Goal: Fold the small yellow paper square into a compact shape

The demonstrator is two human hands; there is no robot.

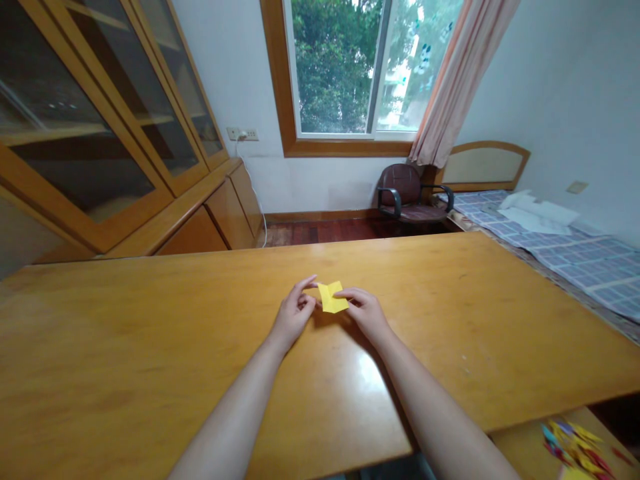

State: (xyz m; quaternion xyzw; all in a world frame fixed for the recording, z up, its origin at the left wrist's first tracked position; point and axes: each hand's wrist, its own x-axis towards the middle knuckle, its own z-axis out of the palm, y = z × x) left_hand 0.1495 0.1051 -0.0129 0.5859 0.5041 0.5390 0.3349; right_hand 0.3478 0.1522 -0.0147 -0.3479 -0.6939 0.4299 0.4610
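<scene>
A small yellow sheet of paper [330, 298] with crease lines is held a little above the wooden table [165, 347]. My right hand [366, 312] pinches its right side, with a finger lying across the top face. At the paper's left edge is my left hand [295, 312], its index finger stretched toward the upper left corner and its thumb apart from it. Whether the left fingertips touch the paper is hard to make out. A shadow falls on the tabletop beneath the paper.
Colourful small folded pieces [575, 447] lie on a lower surface at the bottom right. Beyond the table stand a brown armchair [405, 193] and a bed [565, 233]. A glass-doored cabinet [115, 120] lines the left side, near a window [345, 67].
</scene>
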